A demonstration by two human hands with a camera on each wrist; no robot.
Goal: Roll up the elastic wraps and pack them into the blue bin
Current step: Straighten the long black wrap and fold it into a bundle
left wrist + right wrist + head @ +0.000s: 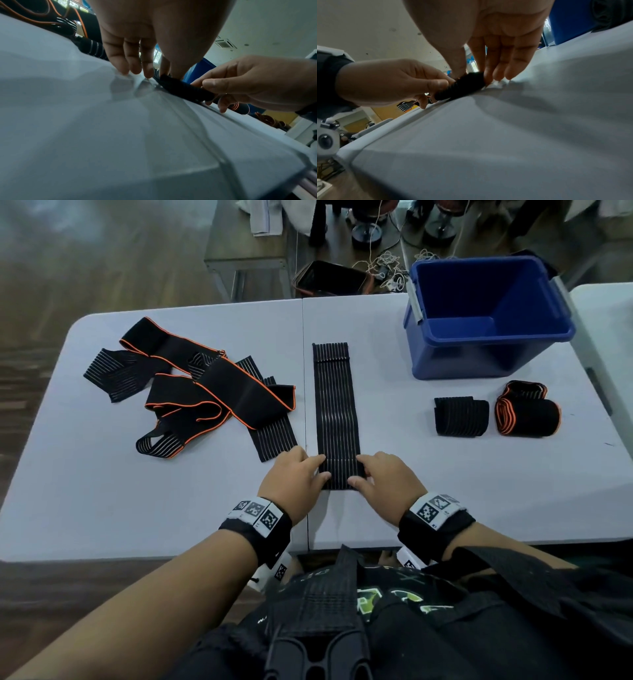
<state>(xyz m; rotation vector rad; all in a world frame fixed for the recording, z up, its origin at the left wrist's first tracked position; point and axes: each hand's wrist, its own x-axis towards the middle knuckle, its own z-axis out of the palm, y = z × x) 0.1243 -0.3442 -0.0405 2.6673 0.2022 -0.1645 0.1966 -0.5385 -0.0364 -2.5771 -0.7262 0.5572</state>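
Flat wrap: a black ribbed elastic wrap with thin pale stripes (335, 412) lies stretched straight along the middle of the pale grey folding desk (137, 501), just right of the desk's centre seam; its far end stops short of the far edge.
Near end: turned up into a small tight roll, seen from both wrist views.
Left hand (295, 478): thumb and forefinger pinch the left edge of that roll; the other fingertips (126, 63) touch the desk.
Right hand (384, 481): grasps the roll's right edge between thumb and fingers.
Blue bin: a deep blue plastic bin (486, 302) stands at the far right corner, its far side overhanging the desk's edge.
Rolled wraps: a black striped roll (460, 416) and an orange-edged black roll (527, 414) lie side by side in front of the bin, apart from it.
Loose pile: tangled black wraps, some orange-edged (191, 388), cover the left half, one strip ending just beside the left hand.
Open room: bare desk between the flat wrap and the rolls, and along the near edge.
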